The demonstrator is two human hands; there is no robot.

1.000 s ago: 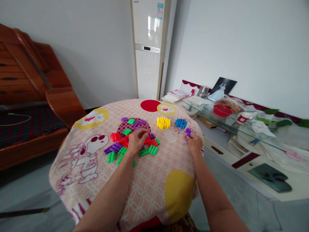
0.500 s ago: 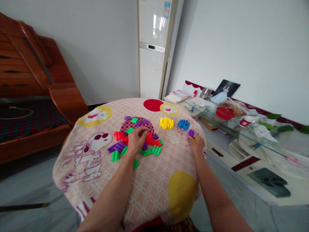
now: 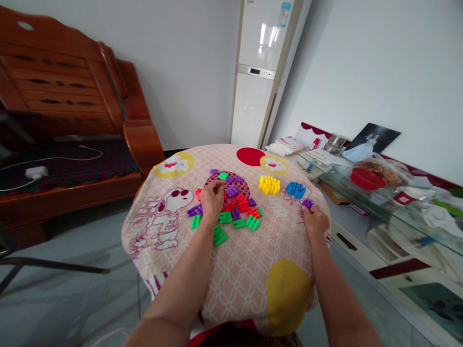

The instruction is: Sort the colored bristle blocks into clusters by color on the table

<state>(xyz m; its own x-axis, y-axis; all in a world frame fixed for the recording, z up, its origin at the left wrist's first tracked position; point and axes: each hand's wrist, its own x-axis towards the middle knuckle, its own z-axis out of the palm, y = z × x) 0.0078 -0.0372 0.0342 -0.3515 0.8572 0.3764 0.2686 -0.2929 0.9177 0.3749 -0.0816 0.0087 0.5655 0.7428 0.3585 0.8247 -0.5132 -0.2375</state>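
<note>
My left hand [image 3: 211, 201] rests with curled fingers on a scattered heap of red, purple and green plastic pegs [image 3: 235, 212] in the middle of a round table covered by a pink cartoon cloth [image 3: 235, 270]. What its fingers pinch is hidden. My right hand [image 3: 315, 220] lies at the table's right edge, fingers closed beside a small group of purple pegs [image 3: 307, 203]. A tidy cluster of yellow pegs [image 3: 269, 184] and one of blue pegs [image 3: 295, 189] stand farther back.
A wooden bench [image 3: 72, 144] with a cable and charger stands at the left. A tall white air conditioner [image 3: 256, 82] is against the back wall. A low glass-topped stand [image 3: 379, 193] with papers, a red bowl and a framed photo runs along the right.
The view has swung left, so the table sits farther right in frame. My left hand shifted slightly up and left in the peg heap. My right hand stays by the purple pegs.
</note>
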